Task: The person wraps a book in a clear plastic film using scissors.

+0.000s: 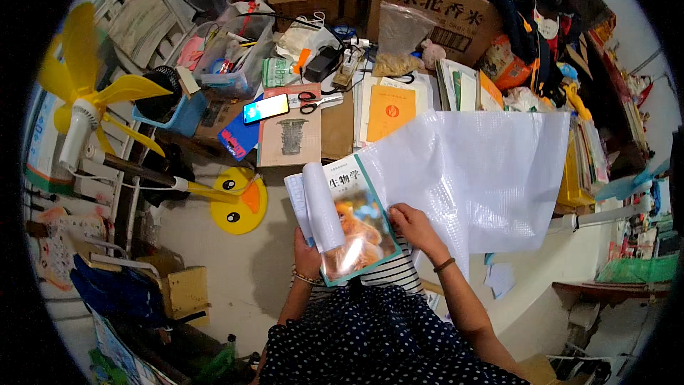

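Before me, above my lap, is a paperback textbook point(360, 224) with a golden monkey on its glossy, teal-edged cover. My left hand point(307, 256) grips its lower left edge, thumb up. A curled white flap point(323, 208), apparently plastic, lies over the left part of the cover. With my right hand point(411, 226) I hold the book's right edge; the fingers behind it are hidden. A large translucent plastic sheet point(507, 182) with a grid texture spreads from behind the book to the right, partly over the table's edge.
On the table lie black-handled scissors point(310, 102), a lit phone point(265, 109), a tan book point(291, 139) and an orange booklet point(391, 111). A clear plastic bin point(235, 64) stands behind. A yellow-bladed fan point(88, 85) is at left, its duck-face base point(239, 200) on the floor.
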`<state>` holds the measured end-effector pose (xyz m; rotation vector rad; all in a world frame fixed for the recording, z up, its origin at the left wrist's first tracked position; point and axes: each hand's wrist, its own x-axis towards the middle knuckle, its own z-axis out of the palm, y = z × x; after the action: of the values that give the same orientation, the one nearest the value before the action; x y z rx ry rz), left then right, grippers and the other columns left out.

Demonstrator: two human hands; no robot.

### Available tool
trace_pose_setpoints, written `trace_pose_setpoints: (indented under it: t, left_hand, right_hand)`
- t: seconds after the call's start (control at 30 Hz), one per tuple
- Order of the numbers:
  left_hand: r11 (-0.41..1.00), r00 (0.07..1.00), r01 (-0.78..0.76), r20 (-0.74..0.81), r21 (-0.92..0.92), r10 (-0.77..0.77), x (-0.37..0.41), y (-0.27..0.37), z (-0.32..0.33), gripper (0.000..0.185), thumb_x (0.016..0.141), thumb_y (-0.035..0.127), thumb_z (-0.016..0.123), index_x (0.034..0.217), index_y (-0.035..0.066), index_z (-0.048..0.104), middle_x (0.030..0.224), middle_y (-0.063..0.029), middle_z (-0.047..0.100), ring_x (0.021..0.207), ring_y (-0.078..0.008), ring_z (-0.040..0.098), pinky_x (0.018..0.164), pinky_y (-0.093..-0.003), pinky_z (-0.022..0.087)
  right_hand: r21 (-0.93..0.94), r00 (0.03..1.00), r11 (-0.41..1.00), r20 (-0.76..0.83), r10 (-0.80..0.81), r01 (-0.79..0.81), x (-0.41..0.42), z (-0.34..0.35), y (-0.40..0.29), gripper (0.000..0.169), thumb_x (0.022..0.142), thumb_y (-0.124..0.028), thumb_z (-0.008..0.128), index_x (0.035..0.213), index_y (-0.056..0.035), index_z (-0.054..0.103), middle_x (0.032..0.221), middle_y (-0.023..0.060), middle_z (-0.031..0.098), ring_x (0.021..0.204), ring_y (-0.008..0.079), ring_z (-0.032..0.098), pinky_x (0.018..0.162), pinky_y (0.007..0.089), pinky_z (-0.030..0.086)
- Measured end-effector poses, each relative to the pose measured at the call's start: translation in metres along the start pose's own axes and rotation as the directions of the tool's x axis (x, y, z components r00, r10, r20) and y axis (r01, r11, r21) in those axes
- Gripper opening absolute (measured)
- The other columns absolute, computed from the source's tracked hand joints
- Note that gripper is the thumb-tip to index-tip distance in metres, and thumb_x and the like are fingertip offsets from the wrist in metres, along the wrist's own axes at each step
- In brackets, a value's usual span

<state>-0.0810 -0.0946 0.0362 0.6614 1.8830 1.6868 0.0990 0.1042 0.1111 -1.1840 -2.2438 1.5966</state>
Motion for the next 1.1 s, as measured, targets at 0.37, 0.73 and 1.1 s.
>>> trace_pose_setpoints:
  t: [0.37, 0.73, 1.1]
  left_hand:
    - [0.988, 0.995, 0.068, 0.065, 0.142, -0.078, -0.002, 0.016, -0.028, 0.037, 0.077, 0.007, 0.064, 0.109, 0.001, 0.046, 0.104, -0.0073, 0.056, 0.091, -0.0166, 0.056, 0.082, -0.0302, 0.046]
    - [0.889, 0.944, 0.326, -0.059, 0.322, -0.325, 0.01, 0.067, -0.015, 0.059, 0.071, 0.022, 0.073, 0.114, -0.002, 0.041, 0.11, -0.0191, 0.054, 0.099, -0.0273, 0.055, 0.084, -0.0351, 0.045]
    - [0.693, 0.936, -0.352, 0.241, 0.629, 0.258, 0.043, 0.056, 0.045, 0.055, 0.075, 0.014, 0.062, 0.124, -0.002, 0.044, 0.134, -0.0227, 0.035, 0.124, -0.0392, 0.032, 0.104, -0.0466, 0.024]
  right_hand:
    - [-0.383, 0.962, 0.911, -0.156, -0.225, 0.151, 0.01, 0.026, -0.073, 0.021, 0.083, -0.017, 0.055, 0.09, 0.003, 0.053, 0.09, 0.0209, 0.056, 0.084, 0.0371, 0.055, 0.071, 0.044, 0.047]
    - [-0.251, 0.866, 0.885, -0.223, -0.447, 0.392, 0.034, 0.048, -0.031, 0.028, 0.078, -0.008, 0.058, 0.103, 0.0027, 0.055, 0.105, 0.018, 0.056, 0.092, 0.0349, 0.052, 0.082, 0.0407, 0.043]
    - [-0.216, 0.864, 0.901, -0.269, -0.426, 0.377, 0.033, 0.053, -0.03, 0.024, 0.078, -0.002, 0.054, 0.102, 0.0013, 0.058, 0.106, 0.0146, 0.058, 0.093, 0.0333, 0.053, 0.083, 0.0393, 0.043]
